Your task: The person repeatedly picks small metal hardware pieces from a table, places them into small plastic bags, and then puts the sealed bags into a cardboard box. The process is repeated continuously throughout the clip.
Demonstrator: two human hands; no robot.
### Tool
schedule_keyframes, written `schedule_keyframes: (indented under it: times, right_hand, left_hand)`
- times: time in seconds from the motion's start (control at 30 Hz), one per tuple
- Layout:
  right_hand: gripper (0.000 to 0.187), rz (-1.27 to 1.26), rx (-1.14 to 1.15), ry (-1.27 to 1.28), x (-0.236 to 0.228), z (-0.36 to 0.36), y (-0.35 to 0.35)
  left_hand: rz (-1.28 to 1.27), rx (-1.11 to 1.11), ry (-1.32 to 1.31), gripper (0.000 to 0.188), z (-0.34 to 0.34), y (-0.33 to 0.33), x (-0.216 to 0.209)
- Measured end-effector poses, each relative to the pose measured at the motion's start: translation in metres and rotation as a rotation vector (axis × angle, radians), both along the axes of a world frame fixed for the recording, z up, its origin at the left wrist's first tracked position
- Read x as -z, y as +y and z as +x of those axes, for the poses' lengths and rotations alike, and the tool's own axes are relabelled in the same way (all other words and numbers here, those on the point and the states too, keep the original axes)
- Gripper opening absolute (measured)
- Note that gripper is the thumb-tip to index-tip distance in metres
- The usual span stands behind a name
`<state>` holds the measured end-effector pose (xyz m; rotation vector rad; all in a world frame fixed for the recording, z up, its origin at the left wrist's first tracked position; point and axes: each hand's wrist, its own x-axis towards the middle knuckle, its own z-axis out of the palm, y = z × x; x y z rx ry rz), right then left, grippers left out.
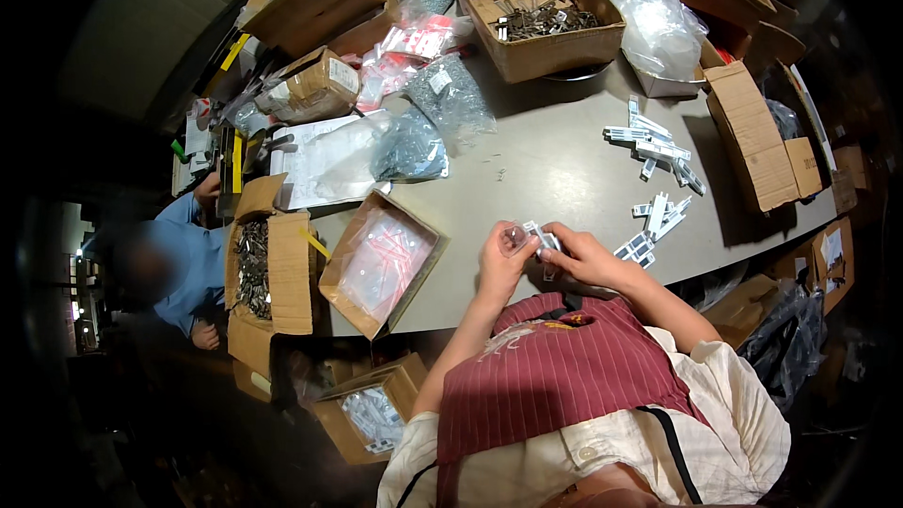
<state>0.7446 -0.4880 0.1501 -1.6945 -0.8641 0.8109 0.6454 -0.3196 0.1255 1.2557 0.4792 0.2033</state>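
Note:
Close to the table's front edge, my left hand (pixel 506 256) and my right hand (pixel 585 256) meet. Both are closed, with fingertips on a small whitish-grey slotted part (pixel 543 235) between them. Something clear and shiny, like thin plastic, shows at my left fingers; its kind is unclear. A short pale piece also peeks out below the fingers, partly hidden. Just right of my right hand lies a loose pile of similar long whitish metal parts (pixel 656 216). Farther back on the table is another such pile (pixel 651 143).
Left of my hands stands an open carton (pixel 420 279) of flat clear bags with red marks. Beyond it are a carton of small metal pieces (pixel 292 273) and a person in a blue sleeve (pixel 202 268). A large box of metal clips (pixel 536 61) stands at the back.

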Motion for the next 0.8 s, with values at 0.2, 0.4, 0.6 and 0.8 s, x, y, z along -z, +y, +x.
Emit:
schedule_keyframes:
  times: [0.2, 0.4, 0.6, 0.8]
  right_hand:
    - [0.028, -0.024, -0.017, 0.653, -0.023, 0.005, -0.01]
    - [0.028, 0.093, 0.17, 0.425, -0.028, 0.019, -0.016]
    - [0.028, -0.052, 0.058, -0.16, -0.044, 0.01, -0.001]
    - [0.036, -0.043, -0.045, -0.032, -0.039, 0.016, -0.003]
  left_hand:
    - [-0.133, 0.029, -0.065, 0.022, -0.01, 0.004, -0.004]
    - [-0.238, 0.047, -0.115, 0.021, -0.005, -0.002, -0.026]
    - [-0.136, 0.102, -0.098, 0.023, -0.005, -0.01, -0.03]
    - [-0.18, 0.095, -0.092, 0.023, -0.012, -0.003, -0.016]
